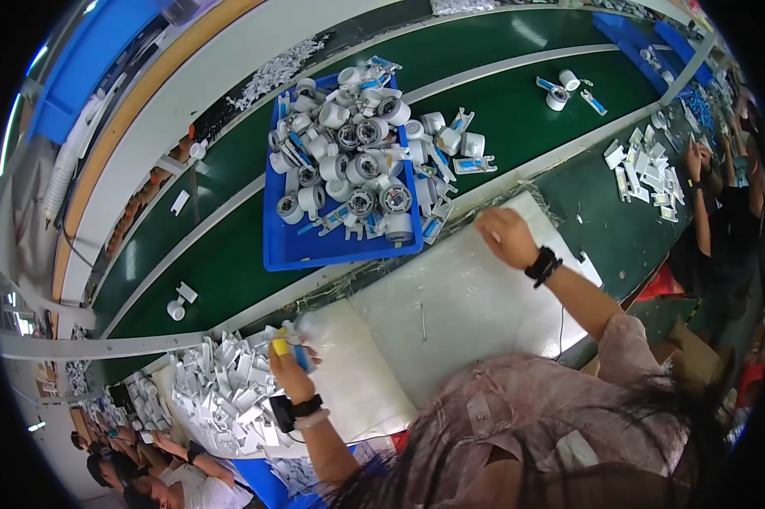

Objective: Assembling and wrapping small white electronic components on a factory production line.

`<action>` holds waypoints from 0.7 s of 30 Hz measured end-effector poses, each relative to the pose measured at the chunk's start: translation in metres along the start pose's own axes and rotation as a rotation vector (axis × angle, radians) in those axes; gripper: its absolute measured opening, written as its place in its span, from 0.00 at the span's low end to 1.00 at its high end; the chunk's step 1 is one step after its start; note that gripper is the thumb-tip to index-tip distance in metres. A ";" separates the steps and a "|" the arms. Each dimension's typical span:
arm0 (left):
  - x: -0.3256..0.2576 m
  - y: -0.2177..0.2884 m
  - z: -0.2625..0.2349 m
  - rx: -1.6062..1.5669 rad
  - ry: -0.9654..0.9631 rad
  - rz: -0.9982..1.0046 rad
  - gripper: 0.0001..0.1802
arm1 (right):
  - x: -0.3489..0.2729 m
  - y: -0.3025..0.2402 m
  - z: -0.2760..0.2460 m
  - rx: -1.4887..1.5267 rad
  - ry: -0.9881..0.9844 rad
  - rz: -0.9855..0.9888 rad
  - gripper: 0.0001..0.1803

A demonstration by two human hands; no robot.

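Head-worn fisheye, close above workbench (599,222), facing down.

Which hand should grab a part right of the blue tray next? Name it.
Probably the right hand: it is nearer those parts and shows nothing held; the left hand holds a blue part.

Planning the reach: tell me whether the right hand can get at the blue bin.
Probably yes: the right hand is near the blue bin, whose top is open, though loose parts crowd its right side.
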State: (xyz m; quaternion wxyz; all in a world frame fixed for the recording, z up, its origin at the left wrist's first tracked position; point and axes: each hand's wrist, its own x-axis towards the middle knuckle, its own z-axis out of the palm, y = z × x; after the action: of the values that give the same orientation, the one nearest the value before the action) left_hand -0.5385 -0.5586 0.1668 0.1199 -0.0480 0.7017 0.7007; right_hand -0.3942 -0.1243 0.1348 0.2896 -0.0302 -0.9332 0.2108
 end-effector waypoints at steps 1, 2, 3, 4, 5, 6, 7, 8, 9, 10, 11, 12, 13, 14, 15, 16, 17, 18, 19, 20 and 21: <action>0.022 -0.004 -0.015 0.043 0.047 0.011 0.15 | 0.015 0.022 0.000 -0.053 -0.040 0.054 0.09; 0.042 -0.008 -0.027 0.064 0.092 0.049 0.15 | 0.024 0.049 0.006 -0.159 -0.002 0.011 0.11; 0.063 -0.011 -0.036 0.081 0.131 0.086 0.15 | 0.035 0.071 0.006 -0.272 -0.020 -0.059 0.15; 0.084 -0.012 -0.041 0.051 0.213 0.035 0.16 | 0.047 0.090 0.007 -0.377 -0.056 -0.170 0.16; 0.105 -0.020 -0.062 0.033 0.123 0.099 0.16 | 0.058 0.100 0.010 -0.440 -0.084 -0.197 0.17; 0.130 -0.029 -0.084 0.119 0.176 0.119 0.18 | 0.071 0.110 0.015 -0.453 -0.132 -0.265 0.17; 0.149 -0.039 -0.107 0.209 0.237 0.136 0.21 | 0.083 0.119 0.022 -0.459 -0.183 -0.338 0.18; 0.163 -0.051 -0.128 0.455 0.360 0.240 0.23 | 0.094 0.126 0.031 -0.443 -0.190 -0.351 0.18; 0.170 -0.060 -0.138 0.703 0.471 0.341 0.25 | 0.101 0.135 0.037 -0.478 -0.219 -0.423 0.17; 0.177 -0.056 -0.127 0.688 0.415 0.223 0.28 | 0.101 0.147 0.036 -0.529 -0.252 -0.479 0.18; 0.177 -0.059 -0.114 0.660 0.431 0.260 0.27 | 0.101 0.154 0.032 -0.533 -0.258 -0.474 0.18; 0.172 -0.062 -0.102 0.757 0.348 0.265 0.26 | 0.099 0.161 0.024 -0.513 -0.275 -0.443 0.16; 0.166 -0.062 -0.091 0.853 0.265 0.272 0.26 | 0.099 0.162 0.016 -0.492 -0.292 -0.412 0.15; 0.156 -0.079 -0.106 0.735 0.212 0.261 0.26 | 0.103 0.149 0.014 -0.408 -0.268 -0.305 0.11; 0.131 -0.099 -0.108 0.871 0.303 0.589 0.26 | 0.104 0.136 0.015 -0.380 -0.261 -0.328 0.11; 0.111 -0.098 -0.075 0.881 0.272 0.637 0.27 | 0.095 0.134 0.006 -0.222 -0.286 -0.148 0.09; 0.087 -0.082 -0.033 0.983 0.186 0.690 0.27 | 0.083 0.132 -0.003 -0.068 -0.303 0.036 0.08; 0.059 -0.076 -0.007 0.925 0.116 0.647 0.29 | 0.075 0.123 -0.007 0.087 -0.273 0.089 0.06; 0.032 -0.074 0.010 0.947 0.039 0.669 0.32 | 0.070 0.094 -0.009 0.203 -0.293 0.162 0.05; 0.007 -0.085 0.035 0.604 0.005 0.556 0.29 | 0.055 0.079 -0.011 0.426 -0.375 0.427 0.05; -0.014 -0.088 0.058 0.514 -0.134 0.430 0.31 | 0.047 0.054 -0.017 0.672 -0.355 0.444 0.05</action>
State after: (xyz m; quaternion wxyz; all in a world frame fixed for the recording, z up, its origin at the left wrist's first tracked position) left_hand -0.4985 -0.5035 0.0853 0.0237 0.1790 0.8399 0.5119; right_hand -0.4277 -0.0601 0.1497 0.0660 -0.0977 -0.8189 0.5616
